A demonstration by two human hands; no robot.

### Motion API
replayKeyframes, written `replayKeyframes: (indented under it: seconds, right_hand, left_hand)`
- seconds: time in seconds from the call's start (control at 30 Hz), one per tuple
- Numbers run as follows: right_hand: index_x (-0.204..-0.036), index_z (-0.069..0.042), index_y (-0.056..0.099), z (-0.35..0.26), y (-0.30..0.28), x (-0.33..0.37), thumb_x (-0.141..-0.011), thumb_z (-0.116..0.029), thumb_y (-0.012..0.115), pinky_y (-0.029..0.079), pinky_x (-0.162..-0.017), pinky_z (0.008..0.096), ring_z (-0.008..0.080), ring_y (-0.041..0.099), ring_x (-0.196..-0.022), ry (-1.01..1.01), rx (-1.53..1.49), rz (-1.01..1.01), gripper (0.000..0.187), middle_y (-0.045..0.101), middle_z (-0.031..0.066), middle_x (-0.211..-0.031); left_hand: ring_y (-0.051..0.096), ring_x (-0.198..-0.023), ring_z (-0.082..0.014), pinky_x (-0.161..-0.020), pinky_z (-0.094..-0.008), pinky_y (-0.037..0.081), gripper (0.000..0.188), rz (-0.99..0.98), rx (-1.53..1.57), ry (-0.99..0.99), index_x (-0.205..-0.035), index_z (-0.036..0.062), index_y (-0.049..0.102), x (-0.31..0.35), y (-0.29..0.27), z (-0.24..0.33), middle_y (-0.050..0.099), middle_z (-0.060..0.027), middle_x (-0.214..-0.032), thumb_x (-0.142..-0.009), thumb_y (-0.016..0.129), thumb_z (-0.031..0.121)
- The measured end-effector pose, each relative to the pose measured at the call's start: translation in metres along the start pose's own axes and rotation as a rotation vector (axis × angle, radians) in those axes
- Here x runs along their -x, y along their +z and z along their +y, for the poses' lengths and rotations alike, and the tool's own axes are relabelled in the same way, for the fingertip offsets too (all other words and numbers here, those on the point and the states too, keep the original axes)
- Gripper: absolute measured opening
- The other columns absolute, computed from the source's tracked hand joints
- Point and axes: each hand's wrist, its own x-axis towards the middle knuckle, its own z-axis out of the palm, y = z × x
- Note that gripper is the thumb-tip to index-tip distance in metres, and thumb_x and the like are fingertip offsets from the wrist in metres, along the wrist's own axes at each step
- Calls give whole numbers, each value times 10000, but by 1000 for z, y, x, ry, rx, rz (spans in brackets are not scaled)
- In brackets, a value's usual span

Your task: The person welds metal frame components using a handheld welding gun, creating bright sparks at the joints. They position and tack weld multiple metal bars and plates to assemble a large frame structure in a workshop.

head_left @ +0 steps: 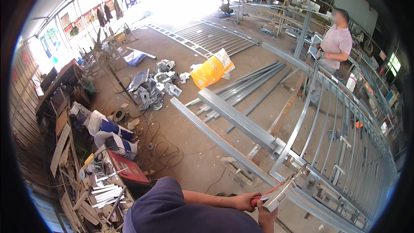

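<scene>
My left hand (246,201) is closed around a red-handled tool (255,200), whose exact kind I cannot make out. Close beside it, my right hand (267,219) grips the near end of a short grey metal piece (278,199). Both lie over the edge of a large metal frame of curved bars (332,142) on the right. A thick grey square tube (237,120) reaches from the frame toward the far left, and a thinner tube (215,136) runs alongside. Across the frame, a person in a pink shirt (336,43) stands with gloved hands at a metal post.
A yellow sack (210,72) and crumpled wrappings (157,84) lie on the floor. Loose steel tubes (246,88) are stacked beyond. On my left stand a red box (125,167), scrap, and white-and-blue sacks (114,140); cables (161,149) coil nearby. A slatted panel (207,36) lies farther off.
</scene>
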Motion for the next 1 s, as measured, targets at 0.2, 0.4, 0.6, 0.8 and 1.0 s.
replayKeyframes:
  seconds: [0.2, 0.4, 0.6, 0.8, 1.0]
  right_hand:
    - [-1218, 22, 636, 0, 10, -8, -897, -204, 863, 548, -899, 360, 209, 662, -1014, -6, 55, -56, 454, 690, 102, -1110]
    - [-1203, 19, 646, -29, 14, -13, -900, -209, 856, 554, -879, 352, 202, 671, -998, 37, 73, -105, 434, 698, 94, -1092]
    - [-1175, 16, 675, -22, -5, -11, -904, -225, 852, 562, -852, 356, 194, 688, -967, 81, 87, -148, 404, 720, 94, -1053]
    - [-1147, 12, 697, -18, -33, -7, -902, -246, 856, 563, -863, 362, 202, 701, -981, 77, 173, -222, 390, 735, 105, -1068]
    - [-1100, 3, 728, 3, -63, -9, -911, -364, 825, 580, -836, 406, 280, 752, -950, -7, 178, -204, 424, 767, 155, -993]
  left_hand:
    - [647, -1173, -340, -978, -413, 515, 733, 17, 11, 45, -1435, 35, 493, 1, -9, -21, 658, -208, -1226, -754, 746, 126]
    - [647, -1167, -342, -974, -410, 518, 755, 46, 2, 29, -1446, 26, 485, 4, -11, -20, 658, -208, -1233, -748, 755, 128]
    - [645, -1184, -337, -993, -409, 513, 768, 96, -45, 17, -1456, 29, 482, -4, 6, -25, 656, -209, -1249, -749, 762, 141]
    - [641, -1207, -343, -1015, -411, 509, 767, 117, -66, 2, -1448, 30, 494, -10, 32, -22, 659, -214, -1261, -742, 770, 149]
    - [645, -1212, -346, -1021, -409, 509, 771, 126, -84, -18, -1448, 37, 501, -25, 54, -12, 661, -213, -1273, -740, 779, 162]
